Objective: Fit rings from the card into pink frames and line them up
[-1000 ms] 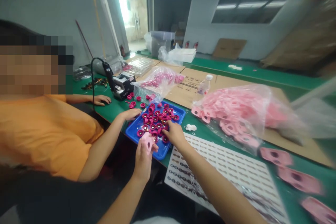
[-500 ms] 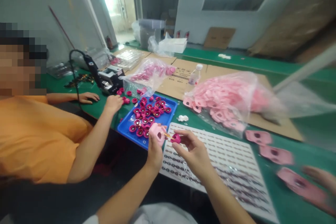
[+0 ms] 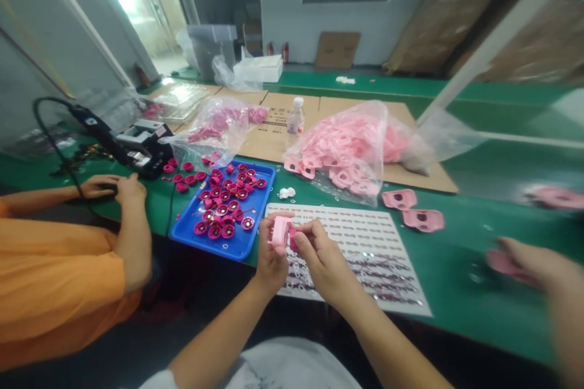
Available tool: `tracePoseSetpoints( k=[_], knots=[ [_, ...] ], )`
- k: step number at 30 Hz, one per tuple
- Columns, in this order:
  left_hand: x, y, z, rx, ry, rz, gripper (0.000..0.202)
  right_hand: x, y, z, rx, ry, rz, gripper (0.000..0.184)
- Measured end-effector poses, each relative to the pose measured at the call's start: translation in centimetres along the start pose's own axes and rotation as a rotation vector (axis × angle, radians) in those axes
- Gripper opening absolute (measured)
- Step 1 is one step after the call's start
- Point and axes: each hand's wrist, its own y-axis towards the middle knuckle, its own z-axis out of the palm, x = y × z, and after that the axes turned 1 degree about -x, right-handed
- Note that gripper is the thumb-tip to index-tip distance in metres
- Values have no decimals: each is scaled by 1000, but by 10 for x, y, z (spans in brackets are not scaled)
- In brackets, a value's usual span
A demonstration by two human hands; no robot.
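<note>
My left hand (image 3: 272,261) is closed around a light pink plastic housing (image 3: 280,232), turned edge-on to me. Between the thumb and fingers of my right hand (image 3: 322,255) is a small magenta round part (image 3: 292,239), held up against the housing's right side; whether it sits inside cannot be seen. Both hands are above the near left corner of a white perforated board (image 3: 360,237) bearing rows of small metal parts. A blue tray (image 3: 241,243) to the left holds many magenta round parts with dark centres (image 3: 222,210).
A clear bag of pink housings (image 3: 351,140) lies behind the board, near a bottle (image 3: 296,117). Loose pink housings (image 3: 423,220) rest at right, where another person's blurred hand (image 3: 533,261) holds one. A co-worker's hands (image 3: 130,188) are at left, beside a black device (image 3: 148,149).
The magenta part has come up against the housing, and the housing has turned edge-on. My view has swung right. The left co-worker's hands have come together; the hand at right has moved with a housing.
</note>
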Motion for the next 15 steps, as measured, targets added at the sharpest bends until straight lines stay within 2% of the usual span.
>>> tracePoseSetpoints(
  k=[7, 15],
  knots=[
    [3, -3, 10, 64, -8, 53, 53, 2, -2, -6, -36, -57, -46, 18],
    [10, -7, 17, 87, -57, 60, 54, -14, -3, -11, -65, -48, -180, 19]
  ],
)
